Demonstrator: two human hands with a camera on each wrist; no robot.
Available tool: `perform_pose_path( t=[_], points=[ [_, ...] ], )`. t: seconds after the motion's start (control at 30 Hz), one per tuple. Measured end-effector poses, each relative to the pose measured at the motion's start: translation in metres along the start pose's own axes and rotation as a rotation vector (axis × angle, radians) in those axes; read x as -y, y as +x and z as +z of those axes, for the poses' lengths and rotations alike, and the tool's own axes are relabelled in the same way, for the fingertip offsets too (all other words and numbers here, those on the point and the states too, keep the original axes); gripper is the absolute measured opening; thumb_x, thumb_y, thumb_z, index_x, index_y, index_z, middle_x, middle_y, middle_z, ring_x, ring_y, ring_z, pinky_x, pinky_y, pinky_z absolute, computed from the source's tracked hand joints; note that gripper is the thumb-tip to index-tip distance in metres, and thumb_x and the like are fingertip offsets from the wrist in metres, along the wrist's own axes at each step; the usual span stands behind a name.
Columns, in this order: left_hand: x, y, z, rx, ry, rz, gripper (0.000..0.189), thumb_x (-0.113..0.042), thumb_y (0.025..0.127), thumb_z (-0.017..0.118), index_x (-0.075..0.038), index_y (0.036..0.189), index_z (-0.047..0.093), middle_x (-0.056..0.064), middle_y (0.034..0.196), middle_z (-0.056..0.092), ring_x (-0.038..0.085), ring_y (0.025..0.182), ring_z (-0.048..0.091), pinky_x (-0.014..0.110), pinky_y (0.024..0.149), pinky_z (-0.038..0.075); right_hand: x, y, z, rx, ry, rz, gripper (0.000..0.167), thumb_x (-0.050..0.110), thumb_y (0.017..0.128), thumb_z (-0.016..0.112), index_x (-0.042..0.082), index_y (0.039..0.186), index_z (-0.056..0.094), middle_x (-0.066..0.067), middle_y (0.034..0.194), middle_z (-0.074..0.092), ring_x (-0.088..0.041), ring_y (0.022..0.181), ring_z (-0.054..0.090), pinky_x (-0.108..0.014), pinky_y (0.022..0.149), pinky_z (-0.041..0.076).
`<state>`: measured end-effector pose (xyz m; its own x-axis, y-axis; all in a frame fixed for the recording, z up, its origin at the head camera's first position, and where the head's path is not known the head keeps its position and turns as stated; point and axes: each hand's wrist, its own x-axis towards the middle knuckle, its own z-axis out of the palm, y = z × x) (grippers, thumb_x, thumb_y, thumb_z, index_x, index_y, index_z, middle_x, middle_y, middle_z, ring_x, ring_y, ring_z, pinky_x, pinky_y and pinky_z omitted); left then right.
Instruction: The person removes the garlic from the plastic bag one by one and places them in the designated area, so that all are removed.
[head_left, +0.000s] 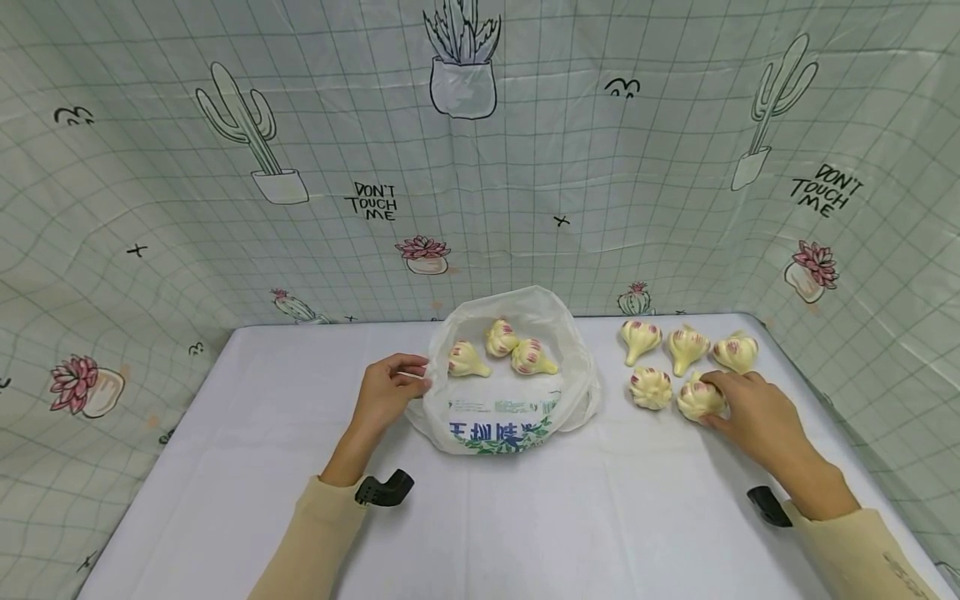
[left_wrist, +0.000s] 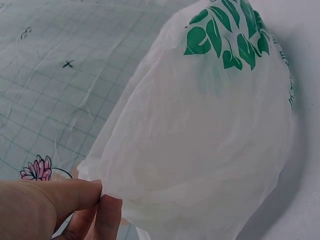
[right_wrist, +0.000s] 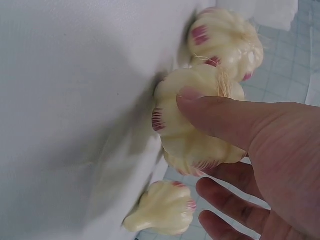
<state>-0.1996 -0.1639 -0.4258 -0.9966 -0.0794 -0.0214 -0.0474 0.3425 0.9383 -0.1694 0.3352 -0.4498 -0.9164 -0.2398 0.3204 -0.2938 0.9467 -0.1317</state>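
My left hand (head_left: 386,387) pinches the left rim of a white plastic bag (head_left: 581,367) between thumb and fingers, as the left wrist view shows close up. The bag's mouth gapes toward me, with green leaves (left_wrist: 217,30) printed on its outside. Inside lie three garlic bulbs, one at the left (head_left: 467,360), one at the back (head_left: 500,337) and one at the right (head_left: 531,357). On the right, my right hand (head_left: 761,417) grips a pale garlic bulb (head_left: 699,400) with purple streaks, its thumb (right_wrist: 215,112) across the near side and the fingers behind.
Several more garlic bulbs sit around the gripped one: a near one (head_left: 650,388) to its left, and a back row with a left (head_left: 641,337), middle (head_left: 687,346) and right (head_left: 736,351) bulb. The white table (head_left: 525,525) meets a grid-patterned cloth (head_left: 510,200) behind.
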Motion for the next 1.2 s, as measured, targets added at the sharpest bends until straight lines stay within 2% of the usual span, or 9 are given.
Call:
perform_pose_path(
  t=[0.33,0.6,0.97,1.07,1.2],
  points=[
    [0.0,-0.001,0.0,0.003,-0.003,0.003,0.03,0.006,0.095,0.071,0.004,0.125,0.07,0.02,0.115,0.069,0.014,0.086,0.069,0.017,0.073,0.056,-0.002,0.005,0.003,0.049,0.013,0.032,0.057,0.014,0.078,0.092,-0.006,0.124,0.065,-0.029,0.112,0.071,-0.052,0.094,0.063,-0.065,0.071,0.052],
    [0.001,-0.001,0.0,0.009,-0.006,0.011,0.029,0.005,0.095,0.071,0.004,0.125,0.071,0.019,0.115,0.069,0.014,0.086,0.069,0.025,0.078,0.059,-0.002,0.003,0.003,0.091,0.029,0.069,0.059,0.016,0.082,0.089,-0.007,0.129,0.062,-0.032,0.122,0.068,-0.055,0.102,0.061,-0.068,0.077,0.05],
    [0.002,0.0,0.001,0.011,0.003,0.018,0.029,0.005,0.095,0.071,0.003,0.124,0.071,0.019,0.114,0.069,0.014,0.086,0.069,0.028,0.08,0.06,-0.003,0.0,-0.003,0.109,0.035,0.107,0.063,0.019,0.084,0.088,-0.005,0.134,0.058,-0.033,0.124,0.065,-0.054,0.099,0.061,-0.065,0.07,0.051],
    [0.001,-0.001,0.001,0.012,0.004,0.02,0.029,0.005,0.095,0.071,0.004,0.124,0.071,0.02,0.114,0.069,0.014,0.086,0.069,0.025,0.078,0.059,-0.002,0.0,-0.005,0.095,0.029,0.1,0.064,0.019,0.083,0.088,-0.006,0.134,0.058,-0.034,0.128,0.063,-0.055,0.101,0.06,-0.066,0.073,0.051],
    [0.001,-0.001,0.001,0.01,0.008,0.02,0.03,0.006,0.095,0.071,0.004,0.125,0.07,0.02,0.115,0.069,0.013,0.085,0.069,0.027,0.079,0.06,0.004,0.0,-0.008,0.027,0.012,0.055,0.064,0.016,0.08,0.091,-0.006,0.132,0.061,-0.034,0.127,0.063,-0.055,0.104,0.06,-0.066,0.078,0.05]
  ],
)
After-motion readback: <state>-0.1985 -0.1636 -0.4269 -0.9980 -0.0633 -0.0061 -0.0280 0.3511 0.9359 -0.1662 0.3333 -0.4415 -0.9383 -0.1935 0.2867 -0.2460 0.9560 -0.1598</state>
